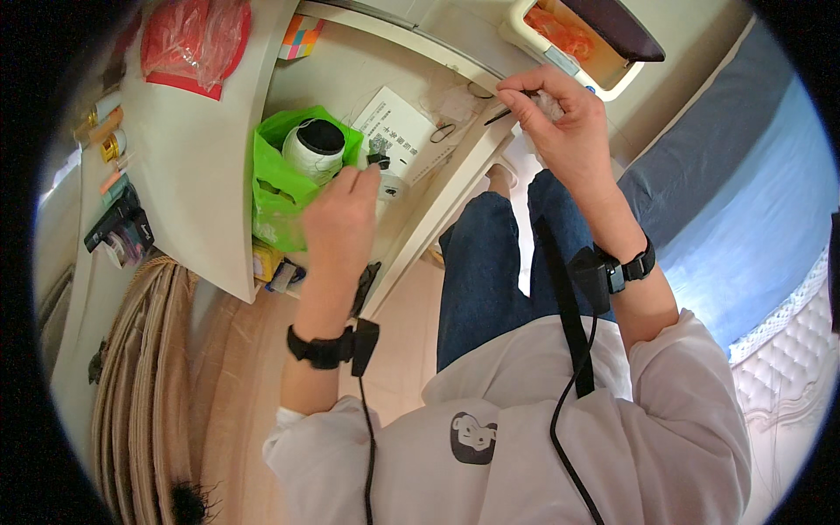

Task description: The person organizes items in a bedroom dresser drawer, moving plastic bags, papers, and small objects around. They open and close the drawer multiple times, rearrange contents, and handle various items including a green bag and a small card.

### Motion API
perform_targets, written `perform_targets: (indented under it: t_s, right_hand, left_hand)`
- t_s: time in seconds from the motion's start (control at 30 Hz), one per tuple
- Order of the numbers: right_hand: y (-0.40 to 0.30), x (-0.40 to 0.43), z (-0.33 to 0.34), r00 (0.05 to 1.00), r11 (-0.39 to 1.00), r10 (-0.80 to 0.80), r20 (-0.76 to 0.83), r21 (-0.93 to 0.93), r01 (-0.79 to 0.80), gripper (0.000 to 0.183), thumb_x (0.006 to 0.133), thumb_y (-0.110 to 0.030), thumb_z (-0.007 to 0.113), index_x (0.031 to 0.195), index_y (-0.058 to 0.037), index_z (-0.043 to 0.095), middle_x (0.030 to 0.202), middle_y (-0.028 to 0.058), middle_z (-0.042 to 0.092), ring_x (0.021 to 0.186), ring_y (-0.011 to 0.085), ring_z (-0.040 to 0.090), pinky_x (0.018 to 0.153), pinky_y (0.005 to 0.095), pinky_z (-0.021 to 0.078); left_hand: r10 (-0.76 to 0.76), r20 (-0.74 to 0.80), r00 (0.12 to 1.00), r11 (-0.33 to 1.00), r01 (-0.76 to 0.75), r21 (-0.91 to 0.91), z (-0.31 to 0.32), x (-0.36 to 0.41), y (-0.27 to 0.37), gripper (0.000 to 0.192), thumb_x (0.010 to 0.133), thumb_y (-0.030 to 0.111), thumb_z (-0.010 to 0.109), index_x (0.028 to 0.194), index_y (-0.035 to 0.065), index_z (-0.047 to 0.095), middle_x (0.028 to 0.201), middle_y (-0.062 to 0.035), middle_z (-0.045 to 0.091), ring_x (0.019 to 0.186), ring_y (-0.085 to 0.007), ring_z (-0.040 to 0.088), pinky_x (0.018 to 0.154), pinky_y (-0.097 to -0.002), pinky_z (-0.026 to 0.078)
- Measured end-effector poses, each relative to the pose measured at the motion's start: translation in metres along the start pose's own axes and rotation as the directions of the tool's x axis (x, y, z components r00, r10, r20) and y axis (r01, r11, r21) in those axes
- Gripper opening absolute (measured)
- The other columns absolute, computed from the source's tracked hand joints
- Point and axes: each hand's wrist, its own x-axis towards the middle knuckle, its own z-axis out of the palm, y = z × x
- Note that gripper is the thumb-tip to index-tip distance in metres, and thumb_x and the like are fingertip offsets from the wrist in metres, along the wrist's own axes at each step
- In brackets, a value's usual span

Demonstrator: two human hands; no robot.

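Note:
My left hand (341, 220), slightly blurred, is over the open drawer (420, 262) with its fingers drawn together. Just beyond the fingertips shows a small black item (378, 159); whether I grip it is not clear. Beside this hand, a green plastic bag (279, 213) holds a white cone of thread (298, 157) with a black top opening. Above the drawer's right edge, my right hand (567, 125) pinches with thumb and forefinger and has crumpled whitish material (548, 105) in its palm. A thin dark item (497, 118) sticks out by its thumb.
Inside the drawer lie a printed white card (400, 125), a dark loop (443, 133) and a colourful block (302, 36). A lidded bin (617, 85) stands beyond my right hand. At right is a bed with blue bedding (741, 197); brown curtains (141, 367) hang at left.

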Motion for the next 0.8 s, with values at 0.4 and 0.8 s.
perform_targets:
  t_s: [0.4, 0.8]
  right_hand:
    - [0.003, -0.001, 0.003, 1.000, 1.000, -0.001, -0.023, -0.021, 0.001, 0.011, 0.083, -0.010, 0.074, 0.090, -0.0036, 0.071, 0.086, 0.0067, 0.071, 0.078, 0.0188, 0.068, 0.072, 0.0288, 0.0523]
    - [0.005, 0.000, -0.001, 1.000, 1.000, -0.022, -0.002, -0.003, 0.022, 0.012, 0.082, -0.010, 0.074, 0.092, -0.0029, 0.072, 0.085, 0.0074, 0.072, 0.077, 0.0185, 0.068, 0.072, 0.0287, 0.0525]
  left_hand:
    - [0.014, -0.053, 0.999, 0.993, -0.020, -0.116, 0.014, 0.020, 0.003, 0.014, 0.080, 0.002, 0.060, 0.094, 0.0034, 0.058, 0.098, -0.0122, 0.058, 0.093, -0.0318, 0.062, 0.075, -0.0421, 0.053]
    - [-0.024, 0.534, 0.845, 0.872, -0.244, 0.425, -0.070, 0.042, -0.061, 0.006, 0.081, 0.003, 0.058, 0.081, 0.0039, 0.064, 0.077, -0.0150, 0.066, 0.075, -0.0330, 0.069, 0.063, -0.0417, 0.055]
